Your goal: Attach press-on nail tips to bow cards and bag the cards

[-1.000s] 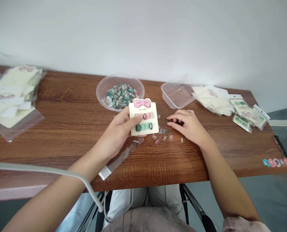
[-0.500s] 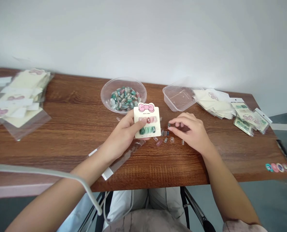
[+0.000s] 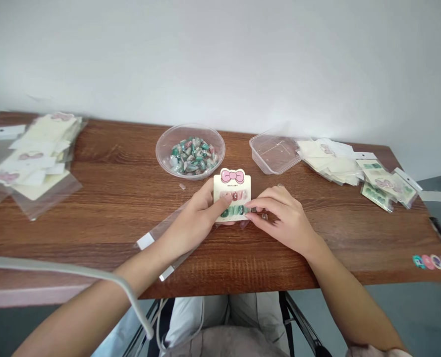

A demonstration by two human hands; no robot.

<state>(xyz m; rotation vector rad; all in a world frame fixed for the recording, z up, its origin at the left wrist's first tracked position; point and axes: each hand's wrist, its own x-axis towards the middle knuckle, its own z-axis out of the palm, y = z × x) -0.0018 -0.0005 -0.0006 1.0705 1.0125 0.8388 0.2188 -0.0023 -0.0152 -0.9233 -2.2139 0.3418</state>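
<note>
"What's the left hand (image 3: pixel 192 218) up to?"

"It's gripping a cream card (image 3: pixel 232 182) with a pink bow printed at the top. The thumb lies across the front, and the other fingers are out of sight behind it."

"And the right hand (image 3: pixel 280 218)?"

"Its fingers are bunched together, with the tips pressed in at the card's lower right, against the row of green press-on nails (image 3: pixel 235 211). I can't tell from here whether they're pinching a single nail."

"Where's the card, exactly?"

"Between the two hands, near the middle of the frame, just over the wooden table (image 3: pixel 109 213)."

"What's around it?"

"Up and to the left, there's a round clear bowl (image 3: pixel 190 151) heaped with green and pink nails. Up and to the right is a clear rectangular tub (image 3: pixel 275 153). A clear plastic sleeve (image 3: pixel 168 233) lies beside the left wrist, and packets of cards (image 3: pixel 38 153) are piled at the upper left."
</note>
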